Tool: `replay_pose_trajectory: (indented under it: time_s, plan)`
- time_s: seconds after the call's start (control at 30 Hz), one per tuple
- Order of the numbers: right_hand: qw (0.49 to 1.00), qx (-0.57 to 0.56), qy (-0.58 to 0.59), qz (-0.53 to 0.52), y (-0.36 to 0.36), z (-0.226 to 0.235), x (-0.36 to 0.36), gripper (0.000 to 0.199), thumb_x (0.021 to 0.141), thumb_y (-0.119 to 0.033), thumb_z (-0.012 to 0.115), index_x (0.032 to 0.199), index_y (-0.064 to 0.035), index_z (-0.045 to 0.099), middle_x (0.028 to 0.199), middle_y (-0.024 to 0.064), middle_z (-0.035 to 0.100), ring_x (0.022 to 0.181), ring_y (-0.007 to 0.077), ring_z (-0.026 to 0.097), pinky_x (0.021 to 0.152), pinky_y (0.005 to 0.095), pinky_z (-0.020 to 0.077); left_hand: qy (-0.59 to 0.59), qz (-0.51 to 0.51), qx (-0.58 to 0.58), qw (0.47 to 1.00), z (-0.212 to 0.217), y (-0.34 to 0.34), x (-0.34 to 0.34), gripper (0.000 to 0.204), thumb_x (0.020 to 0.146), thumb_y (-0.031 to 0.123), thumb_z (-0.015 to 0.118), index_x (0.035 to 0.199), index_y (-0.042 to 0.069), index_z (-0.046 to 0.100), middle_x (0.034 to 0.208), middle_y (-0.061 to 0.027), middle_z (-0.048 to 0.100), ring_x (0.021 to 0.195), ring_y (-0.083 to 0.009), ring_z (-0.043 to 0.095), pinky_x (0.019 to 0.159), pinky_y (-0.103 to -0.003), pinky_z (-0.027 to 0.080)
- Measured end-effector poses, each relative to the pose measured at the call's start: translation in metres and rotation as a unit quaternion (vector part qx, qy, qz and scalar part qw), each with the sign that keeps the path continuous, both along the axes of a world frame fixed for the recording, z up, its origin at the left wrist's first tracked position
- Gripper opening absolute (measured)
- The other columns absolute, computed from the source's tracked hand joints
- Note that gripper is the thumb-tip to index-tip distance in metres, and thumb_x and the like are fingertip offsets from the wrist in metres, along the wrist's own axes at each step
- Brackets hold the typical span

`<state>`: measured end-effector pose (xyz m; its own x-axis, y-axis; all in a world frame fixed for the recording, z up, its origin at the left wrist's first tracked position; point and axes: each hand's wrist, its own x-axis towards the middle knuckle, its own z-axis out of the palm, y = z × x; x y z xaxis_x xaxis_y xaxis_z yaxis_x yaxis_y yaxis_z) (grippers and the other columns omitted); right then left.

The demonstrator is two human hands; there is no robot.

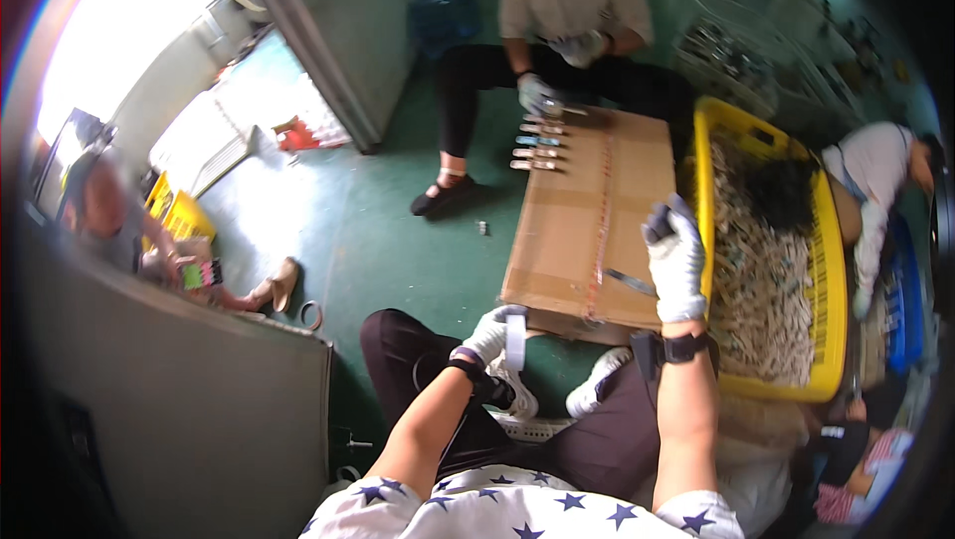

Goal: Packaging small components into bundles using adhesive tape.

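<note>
My left hand (485, 335), in a white knit glove, is closed around a white roll (515, 342) that looks like tape seen edge-on, just off the near left corner of a cardboard box (567, 231). Above the box's right side, beside the yellow crate, is my right hand (676, 266), gloved in white with grey fingertips. Its fingers are curled, and what they hold, if anything, I cannot make out. A thin dark strip (630, 282) lies on the box top, left of that hand. Several small banded pieces (537, 152) sit in a row at the box's far left edge.
On the right, a yellow crate (704, 201) holds many small pale pieces and a dark bundle. A co-worker (572, 2) with gloved hands sits across the box. Other people are at far left and right. A grey partition (199, 370) stands on my left; a tape roll (311, 315) lies beyond it.
</note>
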<state>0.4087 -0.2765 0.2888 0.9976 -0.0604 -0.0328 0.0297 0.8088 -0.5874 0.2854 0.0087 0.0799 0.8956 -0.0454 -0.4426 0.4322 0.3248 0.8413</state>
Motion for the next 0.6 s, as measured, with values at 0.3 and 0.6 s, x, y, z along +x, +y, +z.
replay_pose_trajectory:
  time_s: [0.3,0.6]
  plan:
    - [0.999,-0.032,0.007,0.003,-0.009,0.004,-0.002,0.028,0.095,-0.009,0.05,0.122,-0.0057,0.057,0.098,0.0087,0.068,0.08,0.0165,0.067,0.08,0.0328,0.0556,0.054,0.078,-0.086,0.992,0.004,-0.015,0.004,0.013,0.081,0.003,0.073,0.094,0.007,0.069,0.077,-0.0035,0.066,0.06,-0.0152,0.061,0.058,-0.032,0.056]
    - [1.0,-0.029,0.0,0.006,-0.007,0.005,-0.003,0.027,0.095,-0.01,0.051,0.121,-0.0055,0.058,0.097,0.0092,0.068,0.079,0.0161,0.067,0.079,0.0325,0.0559,0.047,0.071,-0.079,0.993,0.007,-0.012,0.004,0.013,0.083,0.004,0.071,0.096,0.007,0.069,0.078,-0.0039,0.066,0.061,-0.0146,0.061,0.056,-0.028,0.053]
